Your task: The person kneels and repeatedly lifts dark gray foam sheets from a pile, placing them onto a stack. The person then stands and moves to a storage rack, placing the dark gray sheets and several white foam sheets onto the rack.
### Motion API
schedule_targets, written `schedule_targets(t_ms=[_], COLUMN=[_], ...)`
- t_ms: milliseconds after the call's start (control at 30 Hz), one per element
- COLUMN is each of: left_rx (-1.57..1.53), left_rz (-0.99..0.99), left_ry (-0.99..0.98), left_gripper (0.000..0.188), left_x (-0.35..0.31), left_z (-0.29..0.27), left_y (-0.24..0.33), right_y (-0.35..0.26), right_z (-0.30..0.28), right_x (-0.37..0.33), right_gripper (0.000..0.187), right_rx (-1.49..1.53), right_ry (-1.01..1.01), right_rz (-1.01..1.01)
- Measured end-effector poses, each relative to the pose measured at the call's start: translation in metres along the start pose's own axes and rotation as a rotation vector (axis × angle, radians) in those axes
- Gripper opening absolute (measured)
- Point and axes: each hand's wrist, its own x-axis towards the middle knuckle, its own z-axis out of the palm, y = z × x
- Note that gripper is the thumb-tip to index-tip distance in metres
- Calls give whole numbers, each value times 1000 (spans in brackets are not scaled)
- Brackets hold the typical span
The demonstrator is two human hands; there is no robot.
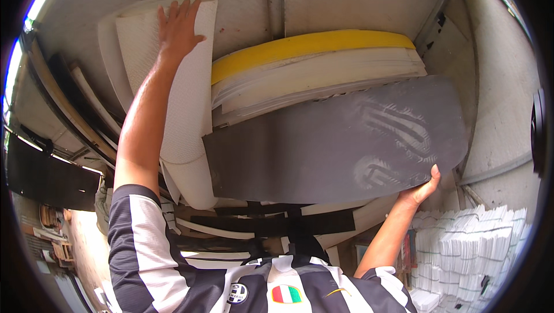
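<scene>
My left hand (pixel 180 27) reaches up with fingers spread, its palm against the upper part of a white textured sheet (pixel 187 99). That sheet stands tall and curves toward its lower end. On the right, my right hand (pixel 424 189) grips the lower edge of a large dark grey sheet (pixel 323 145). Its thumb shows at the edge, while the other fingers are hidden behind. Pale scuff marks cover the grey sheet's right part. Behind it lies a stack of off-white sheets (pixel 323 79), with a yellow sheet (pixel 317 45) along its far side.
Long dark and pale strips (pixel 72 99) lean at the left. Bundled white sheets (pixel 473 249) are piled at the lower right. Black strips (pixel 277 225) lie below the grey sheet. A grey panelled wall (pixel 346 1) rises behind, and a black panel (pixel 52 177) stands far left.
</scene>
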Motion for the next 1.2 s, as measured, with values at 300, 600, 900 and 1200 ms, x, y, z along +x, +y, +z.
schedule_targets(t_ms=[300, 600, 900, 1200], left_rx=[114, 192, 330, -2945], left_rz=[-282, -455, -385, -1500], left_ry=[-163, -113, 13, -656], left_gripper=[111, 109, 109, 148], left_x=[-45, -120, -132, -192], left_z=[-39, -79, -67, 82], left_y=[-92, -167, -163, 273], right_y=[-3, 73, 143, 180], right_z=[81, 221, 319, 363], right_x=[96, 171, 264, 268], right_gripper=[69, 67, 68, 87], right_rx=[35, 94, 268, 184], right_ry=[-103, -289, -361, -149], right_rz=[-52, -82, -26, 9])
